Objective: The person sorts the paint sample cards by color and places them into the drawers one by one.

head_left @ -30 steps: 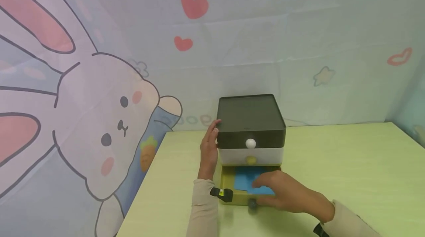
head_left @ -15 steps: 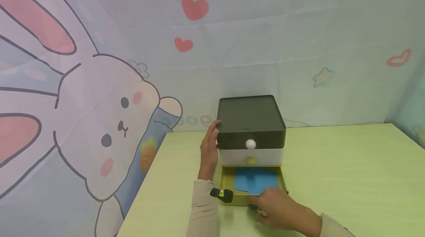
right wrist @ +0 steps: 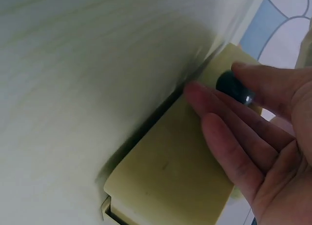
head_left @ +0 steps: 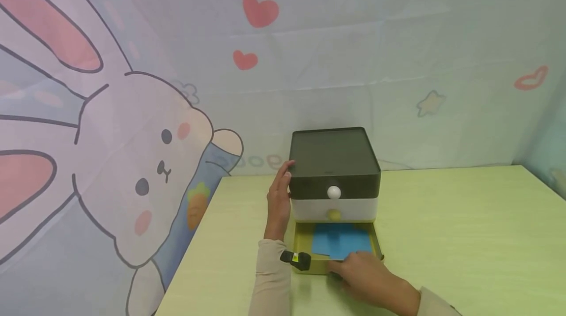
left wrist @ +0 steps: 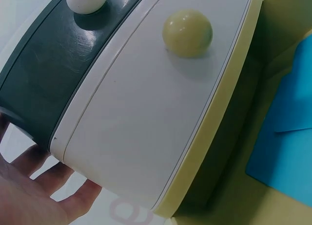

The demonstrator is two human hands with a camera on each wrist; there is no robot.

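Observation:
A small drawer unit [head_left: 334, 151] has a dark top tier, a white middle tier and a yellow bottom drawer [head_left: 305, 266] pulled out toward me. Blue sheets of paper [head_left: 342, 242] lie inside that drawer. Extended fingers of my left hand [head_left: 278, 203] rest along the unit's left side; the left wrist view shows them at the edge of the white tier [left wrist: 122, 122]. With thumb and fingers, my right hand [head_left: 369, 279] pinches the dark round knob [right wrist: 233, 86] on the yellow drawer's front. In the head view this knob is hidden behind the hand.
The unit stands on a pale green table [head_left: 464, 237], near a printed cloth backdrop [head_left: 398, 60] with a rabbit [head_left: 150, 158]. A white knob [head_left: 334, 192] and a yellow knob [head_left: 334, 215] stick out from the upper tiers.
My right hand has moved down from over the blue paper to the bottom drawer's knob and taken hold of it. The left hand and the drawer have stayed in place.

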